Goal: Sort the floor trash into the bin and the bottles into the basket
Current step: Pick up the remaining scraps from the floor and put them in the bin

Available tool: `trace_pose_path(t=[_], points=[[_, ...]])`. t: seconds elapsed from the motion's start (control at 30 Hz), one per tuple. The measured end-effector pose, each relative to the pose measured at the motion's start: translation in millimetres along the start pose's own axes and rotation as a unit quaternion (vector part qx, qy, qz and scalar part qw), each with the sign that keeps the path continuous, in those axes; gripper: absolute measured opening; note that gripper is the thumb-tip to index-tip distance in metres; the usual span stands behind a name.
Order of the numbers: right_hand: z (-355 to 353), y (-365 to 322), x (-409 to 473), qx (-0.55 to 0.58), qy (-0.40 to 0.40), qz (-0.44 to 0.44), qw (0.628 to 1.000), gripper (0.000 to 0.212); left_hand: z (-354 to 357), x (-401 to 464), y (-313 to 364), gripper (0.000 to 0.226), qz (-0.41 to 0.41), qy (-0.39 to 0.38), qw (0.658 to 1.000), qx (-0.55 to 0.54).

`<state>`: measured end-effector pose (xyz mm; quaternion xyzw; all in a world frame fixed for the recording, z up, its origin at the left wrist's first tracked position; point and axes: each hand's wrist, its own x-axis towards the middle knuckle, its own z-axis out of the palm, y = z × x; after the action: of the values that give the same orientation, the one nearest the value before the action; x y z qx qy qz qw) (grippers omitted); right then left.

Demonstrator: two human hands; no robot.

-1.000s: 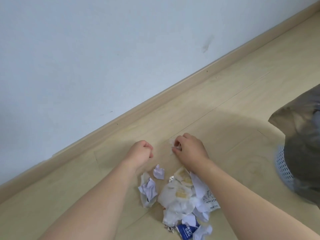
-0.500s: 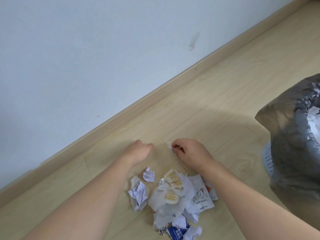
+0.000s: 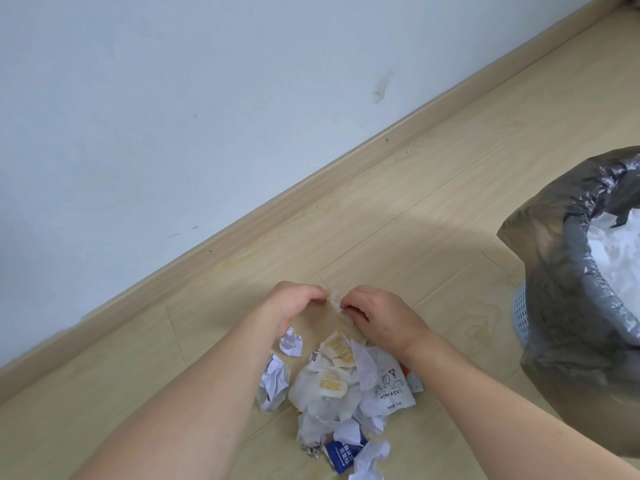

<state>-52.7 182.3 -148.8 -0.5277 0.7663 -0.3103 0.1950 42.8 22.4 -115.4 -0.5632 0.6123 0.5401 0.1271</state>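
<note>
- The right hand [image 3: 382,318] had its fingers curled and pinched a small pale scrap [image 3: 336,301] just above the wooden floor [image 3: 433,209].
- The left hand [image 3: 294,306] was curled too, its fingertips right at the same scrap; whether it actually gripped the scrap or only touched it could not be told.
- Both hands met a little way out from the skirting board [image 3: 311,174], which ran along the foot of a pale blue wall [image 3: 173,98].
- A pile of crumpled paper trash [image 3: 332,389] lay on the floor between the forearms, just nearer the person than the hands: white wrappers with yellow print, a sheet with small cartoon drawings, and a blue-and-white packet [image 3: 343,455] at the near end.
- A small crumpled white ball [image 3: 291,342] sat apart at the left edge of the pile, close under the left hand.
- The bin [image 3: 519,313], a pale latticed tub lined with a grey plastic bag [image 3: 561,271], stood at the right with white waste inside.
</note>
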Motion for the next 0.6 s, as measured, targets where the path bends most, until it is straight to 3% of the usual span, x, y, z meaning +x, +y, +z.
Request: trace_pose_path(t=[0.27,0.6], points=[[-9.6,-9.3,-3.5,-0.022,0.029,-0.036,0.999,0.013,7.4,-21.9,11.8,0.017,0.010,-0.027,0.999,0.021],[-51.7,-40.1,-10.8,-0.020,0.051,-0.007,0.998,0.016,-0.4,-67.5,29.7,0.015,0.050,0.068,0.996,0.004]])
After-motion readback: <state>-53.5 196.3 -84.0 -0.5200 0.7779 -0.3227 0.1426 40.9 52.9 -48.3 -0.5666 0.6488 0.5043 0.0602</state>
